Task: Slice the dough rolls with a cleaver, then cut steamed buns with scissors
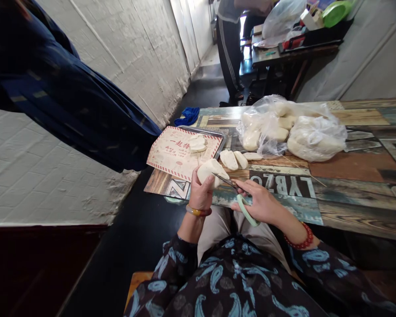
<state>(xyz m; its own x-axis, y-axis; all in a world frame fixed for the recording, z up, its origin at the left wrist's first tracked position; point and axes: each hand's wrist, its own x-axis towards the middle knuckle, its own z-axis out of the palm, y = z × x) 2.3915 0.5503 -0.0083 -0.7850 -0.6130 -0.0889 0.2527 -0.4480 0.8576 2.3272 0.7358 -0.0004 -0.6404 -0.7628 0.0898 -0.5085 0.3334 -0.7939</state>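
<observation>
Here we go: the table (359,207) runs out ahead, and at its far side sits the bag (317,138) packed with dough. Left of that, the tray (218,136) with a paper sheet (174,152) on it, two dough pieces (197,144) on top! Between tray and bag, a row of slices (234,159). Behind the tray, a cloth (187,116). Up front, the left hand (200,193) holds a lump (211,171), with the right hand (259,202) just beside it on the scissors (229,181). Far back, a co-worker (229,44) stands left of a second table (293,55).
</observation>
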